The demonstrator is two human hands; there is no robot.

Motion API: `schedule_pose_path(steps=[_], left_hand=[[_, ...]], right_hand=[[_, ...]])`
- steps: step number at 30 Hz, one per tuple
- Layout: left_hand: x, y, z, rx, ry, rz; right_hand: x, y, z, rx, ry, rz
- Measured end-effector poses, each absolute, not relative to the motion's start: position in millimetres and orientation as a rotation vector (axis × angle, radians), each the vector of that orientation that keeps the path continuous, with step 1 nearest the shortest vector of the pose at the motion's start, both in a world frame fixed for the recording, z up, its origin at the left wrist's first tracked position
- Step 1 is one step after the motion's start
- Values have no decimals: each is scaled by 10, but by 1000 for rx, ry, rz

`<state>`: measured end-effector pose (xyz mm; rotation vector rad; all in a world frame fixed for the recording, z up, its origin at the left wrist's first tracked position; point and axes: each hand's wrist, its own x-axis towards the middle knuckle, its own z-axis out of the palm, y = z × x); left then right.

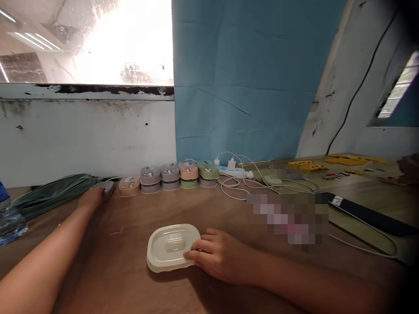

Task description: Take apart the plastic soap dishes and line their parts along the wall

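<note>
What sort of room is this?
Probably a simple workroom: there's a wide brown wood-look table, a long white-and-blue plastic power strip, and a stained, scuffed white wall.

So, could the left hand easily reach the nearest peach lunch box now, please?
Probably not directly: the left hand touches a gray container, which lies between it and the peach lunch box.

Two hands, one left [93,198] and one right [225,257]; one cream plastic piece [175,245]; one grey piece [108,189]; four two-tier stacks [150,175], eight tiers altogether; one single peach box [129,186]; one power strip [234,172]; one bottle [9,220]; one green cloth [55,195]; one blue sheet [245,78].
</note>
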<state>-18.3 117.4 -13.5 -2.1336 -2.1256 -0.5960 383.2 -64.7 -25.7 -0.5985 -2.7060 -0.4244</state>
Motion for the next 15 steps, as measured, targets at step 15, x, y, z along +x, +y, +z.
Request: schedule_pose_path(steps=[15], left_hand=[[651,-229,333,-2515,-1440,-1242]], right_hand=[[3552,-718,-84,-805,-2379,-407]])
